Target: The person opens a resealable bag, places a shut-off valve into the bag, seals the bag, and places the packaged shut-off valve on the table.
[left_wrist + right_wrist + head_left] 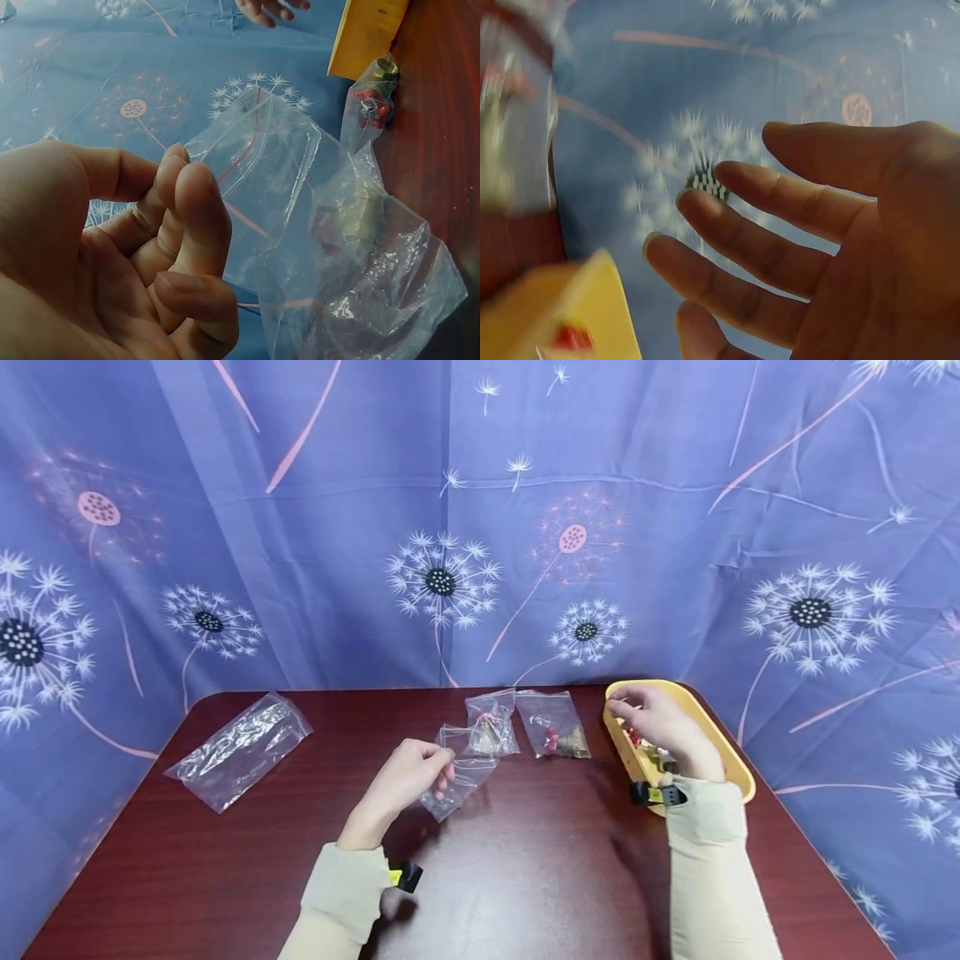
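Observed clear zip bag [463, 783] pinched in left grip [405, 778] over the tabletop [517, 868], near two bags [546, 714] holding small parts [552, 740], and right grip [663, 720], with fingers loosely extended and parted, above yellow tray [738, 762] containing red pieces [636, 737].

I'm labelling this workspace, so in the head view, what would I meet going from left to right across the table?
Large clear bag, left hand, pinched bag, first filled bag, second filled bag, yellow tray.
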Available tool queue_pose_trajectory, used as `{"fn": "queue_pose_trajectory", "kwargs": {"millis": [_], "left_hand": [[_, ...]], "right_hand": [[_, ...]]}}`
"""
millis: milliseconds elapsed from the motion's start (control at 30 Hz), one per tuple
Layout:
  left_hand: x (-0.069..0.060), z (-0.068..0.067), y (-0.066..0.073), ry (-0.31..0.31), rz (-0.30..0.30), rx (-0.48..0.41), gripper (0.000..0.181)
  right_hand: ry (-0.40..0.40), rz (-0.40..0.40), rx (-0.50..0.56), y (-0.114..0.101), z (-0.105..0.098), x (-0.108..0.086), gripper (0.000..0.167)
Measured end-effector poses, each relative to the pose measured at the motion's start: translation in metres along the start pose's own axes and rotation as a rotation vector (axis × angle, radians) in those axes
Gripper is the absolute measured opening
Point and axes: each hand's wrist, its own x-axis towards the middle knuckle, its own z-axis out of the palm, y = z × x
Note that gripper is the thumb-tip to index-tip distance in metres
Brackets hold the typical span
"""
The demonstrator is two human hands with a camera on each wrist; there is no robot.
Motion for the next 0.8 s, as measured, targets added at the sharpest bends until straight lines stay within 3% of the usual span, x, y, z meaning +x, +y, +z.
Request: {"fn": "queue_pose_trajectory", "kwargs": {"millis": [100,333,800], "left_hand": [[0.0,0.0,0.0,0.004,-0.001,0.009,0.032],[-0.001,0.0,0.0,0.008,-0.01,0.033,0.032],[0.0,-0.002,-0.003,0.02,-0.009,0.049,0.032]], "right_hand": [[-0.001,0.007,-0.062,0.011,-0.018,-0.005,0.021],[-0.062,0.041,-0.055,0.041,-0.046,-0.017,0.026],[-0.167,0.164,-0.006,0.083,-0.062,-0.028,0.03]]}}
